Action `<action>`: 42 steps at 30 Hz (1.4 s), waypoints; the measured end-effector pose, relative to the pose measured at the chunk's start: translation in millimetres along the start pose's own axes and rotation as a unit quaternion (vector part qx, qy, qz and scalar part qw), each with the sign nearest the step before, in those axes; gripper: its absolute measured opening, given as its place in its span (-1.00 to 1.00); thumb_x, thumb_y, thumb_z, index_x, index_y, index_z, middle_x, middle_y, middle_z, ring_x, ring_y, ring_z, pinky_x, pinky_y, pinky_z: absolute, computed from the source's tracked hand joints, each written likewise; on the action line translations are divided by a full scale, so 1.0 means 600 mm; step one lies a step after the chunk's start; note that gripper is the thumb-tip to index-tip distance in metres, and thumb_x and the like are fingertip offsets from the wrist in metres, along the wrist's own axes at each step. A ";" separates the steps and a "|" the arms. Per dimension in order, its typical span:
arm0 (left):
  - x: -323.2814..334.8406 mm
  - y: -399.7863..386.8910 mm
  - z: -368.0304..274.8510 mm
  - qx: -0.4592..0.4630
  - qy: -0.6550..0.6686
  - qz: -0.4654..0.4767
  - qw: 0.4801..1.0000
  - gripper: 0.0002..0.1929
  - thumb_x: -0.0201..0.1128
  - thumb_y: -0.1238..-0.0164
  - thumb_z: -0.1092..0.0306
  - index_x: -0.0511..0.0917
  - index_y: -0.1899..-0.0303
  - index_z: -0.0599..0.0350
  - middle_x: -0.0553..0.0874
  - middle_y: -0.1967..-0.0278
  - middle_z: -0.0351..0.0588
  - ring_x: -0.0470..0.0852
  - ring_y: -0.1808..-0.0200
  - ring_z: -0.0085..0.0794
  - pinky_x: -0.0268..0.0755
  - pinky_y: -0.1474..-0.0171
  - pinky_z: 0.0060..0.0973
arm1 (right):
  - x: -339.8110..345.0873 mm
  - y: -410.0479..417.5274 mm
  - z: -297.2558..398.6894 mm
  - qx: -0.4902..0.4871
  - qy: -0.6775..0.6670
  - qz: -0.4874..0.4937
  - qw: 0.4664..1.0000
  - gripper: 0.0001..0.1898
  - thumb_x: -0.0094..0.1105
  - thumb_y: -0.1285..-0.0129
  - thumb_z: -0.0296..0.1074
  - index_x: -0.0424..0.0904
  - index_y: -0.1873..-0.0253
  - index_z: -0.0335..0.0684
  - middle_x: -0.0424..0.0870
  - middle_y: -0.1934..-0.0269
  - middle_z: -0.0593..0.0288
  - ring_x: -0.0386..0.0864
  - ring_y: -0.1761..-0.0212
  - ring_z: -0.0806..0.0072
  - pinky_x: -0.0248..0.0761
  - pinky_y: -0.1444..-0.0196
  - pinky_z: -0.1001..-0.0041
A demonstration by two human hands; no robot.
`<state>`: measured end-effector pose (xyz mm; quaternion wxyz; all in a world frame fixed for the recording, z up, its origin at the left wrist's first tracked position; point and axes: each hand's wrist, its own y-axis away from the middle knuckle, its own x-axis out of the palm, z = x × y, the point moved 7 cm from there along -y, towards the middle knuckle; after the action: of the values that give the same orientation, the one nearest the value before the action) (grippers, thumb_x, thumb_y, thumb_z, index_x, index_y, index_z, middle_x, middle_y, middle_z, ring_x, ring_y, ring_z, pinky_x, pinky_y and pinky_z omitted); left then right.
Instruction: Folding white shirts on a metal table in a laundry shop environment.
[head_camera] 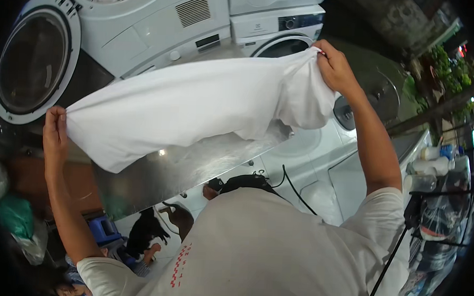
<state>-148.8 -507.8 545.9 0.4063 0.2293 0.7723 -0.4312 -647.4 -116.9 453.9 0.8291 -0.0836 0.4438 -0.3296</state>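
Note:
A white cloth is stretched wide between my two hands, above a shiny metal table. My left hand pinches its left corner near the open round door of a dryer. On the other side, my right hand grips the cloth's upper right end, higher in the picture. The fabric is gathered and folded below that hand, and its lower edge hangs loosely over the table. Some of the table's far side is hidden behind the cloth.
A front-loading dryer with its round door open stands ahead. Beside it is a washing machine. A black animal and a brown one are on the floor near another person at lower left. Bottles stand at right.

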 end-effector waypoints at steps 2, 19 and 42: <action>0.009 -0.039 -0.027 0.051 0.021 0.005 0.998 -0.93 -0.03 -0.54 0.59 0.43 0.15 0.28 0.51 0.36 -0.08 0.42 0.31 -0.46 0.31 0.18 -0.53 | -0.031 0.017 -0.001 -0.007 0.031 -0.018 0.999 -0.73 0.03 -0.37 -0.38 0.53 -0.11 -0.27 0.71 0.22 -0.07 0.66 0.22 0.18 0.47 0.05 0.34; 0.020 -0.290 -0.332 0.208 0.231 -0.191 0.931 -0.59 0.13 -0.52 0.44 0.48 -0.34 0.17 0.69 -0.11 -0.07 0.62 -0.12 -0.40 0.41 -0.20 -0.50 | -0.441 0.086 0.073 0.084 0.279 -0.372 0.881 -0.58 0.34 -0.12 -0.47 0.59 -0.12 -0.32 0.73 0.07 -0.10 0.71 0.04 0.10 0.53 -0.02 0.30; 0.324 -0.146 -0.186 -0.067 0.317 0.095 0.941 -0.76 0.14 -0.44 0.53 0.62 -0.07 0.25 0.69 0.15 -0.20 0.60 0.14 -0.58 0.46 -0.01 -0.59 | -0.314 0.218 -0.238 0.243 0.148 0.028 0.958 -0.65 0.35 -0.09 -0.63 0.60 -0.02 -0.37 0.66 0.27 0.23 0.50 0.23 0.58 0.40 0.13 0.50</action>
<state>-368.4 -457.6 460.6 0.1936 0.3985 0.8629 -0.2431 -772.0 122.5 441.2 0.7588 0.1826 0.4699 -0.4125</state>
